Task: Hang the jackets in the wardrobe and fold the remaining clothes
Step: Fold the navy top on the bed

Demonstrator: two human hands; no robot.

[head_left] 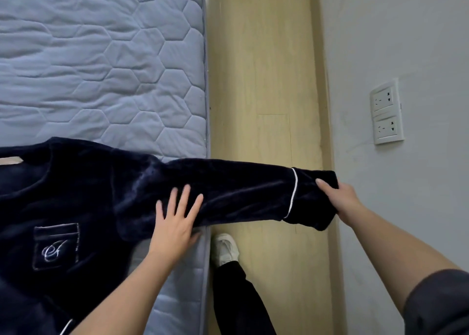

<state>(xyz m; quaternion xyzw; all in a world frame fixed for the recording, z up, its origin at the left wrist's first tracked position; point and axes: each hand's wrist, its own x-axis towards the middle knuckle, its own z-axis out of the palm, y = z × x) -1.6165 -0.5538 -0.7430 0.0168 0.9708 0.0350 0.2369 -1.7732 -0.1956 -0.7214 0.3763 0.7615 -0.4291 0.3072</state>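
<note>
Navy pyjama top (76, 195); cursive-monogram pocket (56, 244)

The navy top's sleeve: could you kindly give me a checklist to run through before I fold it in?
1. Right hand grips the cuff: ok.
2. Left hand lies flat on the sleeve near the shoulder: ok.
3. Sleeve stretched straight, clear of the floor: ok.
4. Body of the top flat on the mattress: cannot tell, partly out of frame.
</note>
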